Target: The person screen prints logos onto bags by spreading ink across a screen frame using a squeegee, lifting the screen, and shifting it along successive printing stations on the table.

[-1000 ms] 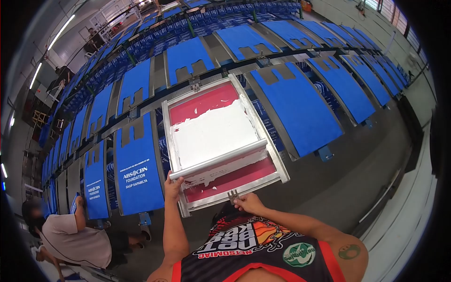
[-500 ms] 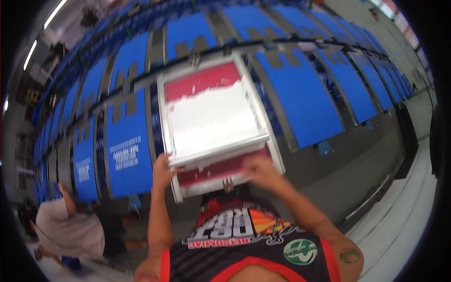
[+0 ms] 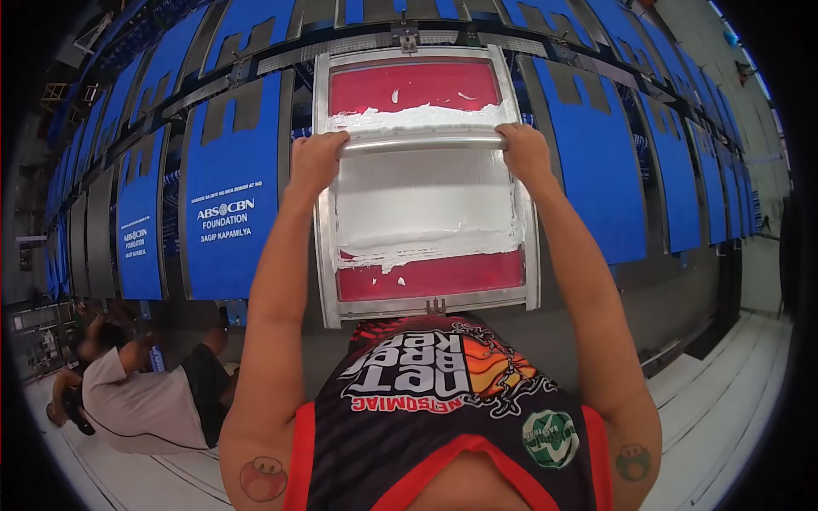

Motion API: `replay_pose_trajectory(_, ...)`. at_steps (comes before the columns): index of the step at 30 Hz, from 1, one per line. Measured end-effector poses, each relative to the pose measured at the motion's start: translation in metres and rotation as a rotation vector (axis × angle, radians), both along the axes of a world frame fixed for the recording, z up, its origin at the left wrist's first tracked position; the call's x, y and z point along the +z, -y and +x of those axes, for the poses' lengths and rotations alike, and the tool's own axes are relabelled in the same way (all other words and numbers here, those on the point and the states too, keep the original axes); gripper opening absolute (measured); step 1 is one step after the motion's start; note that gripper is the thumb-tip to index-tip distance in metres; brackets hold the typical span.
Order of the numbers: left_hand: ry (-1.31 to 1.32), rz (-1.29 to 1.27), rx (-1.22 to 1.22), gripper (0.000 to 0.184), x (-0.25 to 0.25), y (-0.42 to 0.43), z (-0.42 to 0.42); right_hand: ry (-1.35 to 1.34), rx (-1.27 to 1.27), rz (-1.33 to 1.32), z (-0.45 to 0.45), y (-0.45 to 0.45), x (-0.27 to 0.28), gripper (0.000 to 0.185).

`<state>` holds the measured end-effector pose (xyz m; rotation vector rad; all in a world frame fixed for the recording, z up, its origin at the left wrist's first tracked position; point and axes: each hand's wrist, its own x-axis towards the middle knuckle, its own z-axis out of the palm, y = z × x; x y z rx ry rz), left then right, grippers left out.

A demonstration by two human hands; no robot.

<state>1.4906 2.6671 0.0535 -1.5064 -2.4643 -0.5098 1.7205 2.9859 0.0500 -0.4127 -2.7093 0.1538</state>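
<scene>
A screen printing frame [image 3: 530,255] with a metal rim and red mesh lies in front of my body. White ink [image 3: 426,200] covers the middle of the mesh, with ragged edges and small smears on the red. Across the upper part of the screen sits a long metal squeegee [image 3: 422,144]. My left hand [image 3: 319,159] is closed around its left end, and my right hand [image 3: 525,153] grips the right end. Both arms reach forward. The squeegee's lower edge and the fabric under the screen are hidden.
Blue fabric panels, some with white print [image 3: 225,213], lie on boards in rows to both sides and beyond. A metal clamp [image 3: 409,41] is at the screen's far edge. At lower left another person in a light shirt [image 3: 145,400] is bent low near the boards.
The squeegee has moved from the near end of the screen to the far part. Both hands now hold its ends; the right hand was blurred near the near edge. The view has straightened.
</scene>
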Motion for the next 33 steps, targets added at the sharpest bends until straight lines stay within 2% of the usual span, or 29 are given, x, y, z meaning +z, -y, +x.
replay_pose_trajectory(3,-0.062,-0.111,0.055,0.026,-0.052,0.006,0.026,0.152,-0.037,0.089,0.01,0.016,-0.045,0.025)
replay_pose_trajectory(4,-0.063,-0.026,0.023,0.025,-0.048,0.016,0.045,0.142,-0.041,0.048,0.022,0.027,-0.041,0.025)
replay_pose_trajectory(6,-0.008,-0.05,-0.032,0.026,-0.023,0.044,0.073,0.186,0.022,-0.059,0.057,0.039,-0.012,0.027)
replay_pose_trajectory(8,0.169,-0.125,-0.032,0.029,0.023,0.066,0.102,0.247,0.11,-0.178,0.097,0.052,0.016,0.03)
replay_pose_trajectory(9,0.174,-0.132,-0.028,0.029,0.037,0.076,0.114,0.27,0.132,-0.197,0.113,0.058,0.026,0.031)
replay_pose_trajectory(10,0.325,-0.243,-0.002,0.032,0.049,0.085,0.127,0.274,0.14,-0.205,0.124,0.067,0.034,0.031)
replay_pose_trajectory(11,0.478,-0.356,0.024,0.036,0.053,0.091,0.136,0.381,0.115,-0.264,0.133,0.077,0.04,0.034)
replay_pose_trajectory(12,0.481,-0.368,0.029,0.036,0.047,0.094,0.14,0.486,0.086,-0.325,0.139,0.085,0.04,0.036)
replay_pose_trajectory(13,0.528,-0.347,0.059,0.036,0.036,0.098,0.146,0.491,0.088,-0.34,0.142,0.091,0.036,0.036)
replay_pose_trajectory(14,0.573,-0.324,0.091,0.036,0.025,0.102,0.15,0.376,0.084,-0.284,0.144,0.096,0.03,0.032)
replay_pose_trajectory(15,0.571,-0.332,0.094,0.036,0.02,0.104,0.155,0.255,0.078,-0.223,0.142,0.098,0.023,0.028)
replay_pose_trajectory(16,0.401,-0.327,0.108,0.029,0.018,0.108,0.165,0.254,0.077,-0.23,0.152,0.103,0.011,0.028)
replay_pose_trajectory(17,0.233,-0.317,0.119,0.023,0.012,0.112,0.174,0.262,0.048,-0.187,0.169,0.109,-0.005,0.02)
replay_pose_trajectory(18,0.213,-0.232,0.122,0.018,-0.009,0.119,0.179,0.261,0.02,-0.135,0.172,0.109,-0.017,0.012)
replay_pose_trajectory(19,0.162,-0.135,0.114,0.019,-0.017,0.116,0.177,0.248,0.017,-0.127,0.158,0.1,-0.024,0.012)
replay_pose_trajectory(22,-0.019,-0.009,0.042,0.016,-0.046,0.068,0.103,0.073,-0.008,0.063,0.106,0.057,-0.052,0.008)
replay_pose_trajectory(23,-0.075,-0.039,0.02,0.013,-0.052,0.046,0.067,0.171,-0.068,0.051,0.074,0.034,-0.052,0.01)
replay_pose_trajectory(25,-0.092,-0.132,0.045,0.016,-0.053,0.0,0.0,0.383,-0.119,0.022,0.005,-0.002,-0.017,0.017)
replay_pose_trajectory(26,0.016,-0.276,0.102,0.017,-0.03,-0.022,-0.02,0.418,-0.094,0.026,-0.018,-0.024,-0.012,0.02)
replay_pose_trajectory(27,0.091,-0.309,0.112,0.016,-0.005,-0.032,-0.026,0.517,-0.037,-0.008,-0.031,-0.032,0.008,0.024)
replay_pose_trajectory(29,0.073,-0.383,0.113,0.016,0.005,-0.019,-0.013,0.544,-0.07,-0.031,-0.016,-0.022,0.019,0.026)
replay_pose_trajectory(30,0.137,-0.431,0.138,0.017,0.013,-0.002,0.011,0.597,-0.053,-0.103,0.005,-0.007,0.026,0.027)
replay_pose_trajectory(31,0.201,-0.466,0.191,0.018,0.025,0.021,0.047,0.657,-0.079,-0.027,0.038,0.003,0.005,0.026)
replay_pose_trajectory(32,0.225,-0.541,0.151,0.017,0.023,0.046,0.08,0.711,-0.091,-0.134,0.072,0.031,0.01,0.024)
replay_pose_trajectory(33,0.21,-0.458,0.123,0.017,0.023,0.068,0.118,0.652,-0.101,-0.171,0.103,0.061,0.019,0.021)
